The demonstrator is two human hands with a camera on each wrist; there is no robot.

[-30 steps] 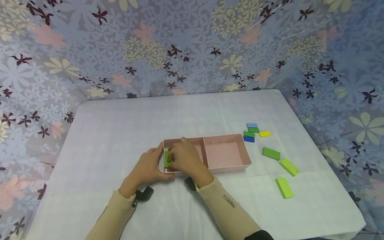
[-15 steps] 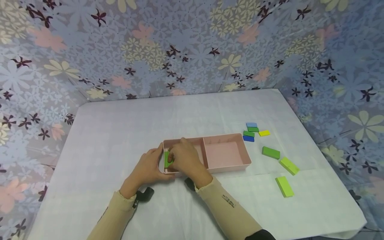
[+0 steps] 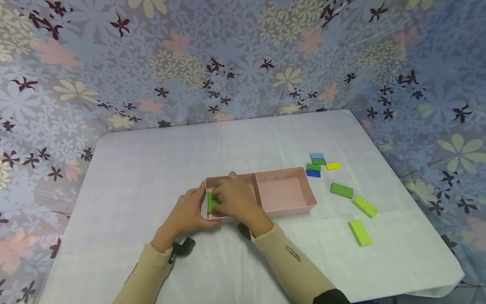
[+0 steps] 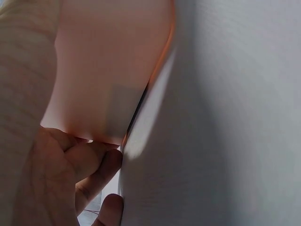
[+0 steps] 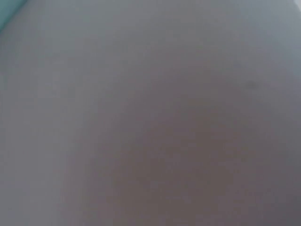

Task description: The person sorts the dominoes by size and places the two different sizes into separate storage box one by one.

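Observation:
A pink box [image 3: 286, 213] with two compartments stands on the white-covered table. My left hand [image 3: 186, 211] holds its left end, thumb along the near wall and fingers at the far left corner. In the left wrist view, the fingers of that left hand [image 4: 61, 174] curl against the box's pink wall [image 4: 108, 66]. My right hand [image 3: 237, 198] reaches into the left compartment with bent fingers, its thumb and index finger at a green block [image 3: 214, 204] by the left wall. The hand hides part of this block. A blurred pale surface fills the right wrist view.
Right of the box lie a darker green block [image 3: 341, 190] and two lime blocks [image 3: 365, 206]. Farther back are small flat pieces: light blue [image 3: 317, 156], green, dark blue [image 3: 313, 173] and yellow [image 3: 333, 166]. A divider [image 3: 259, 192] splits the box. Floral cloth [image 3: 228, 63] hangs behind.
My right fingers have shifted slightly on the green block, and a little more of its top shows. My left hand stays on the box; the view has tilted slightly.

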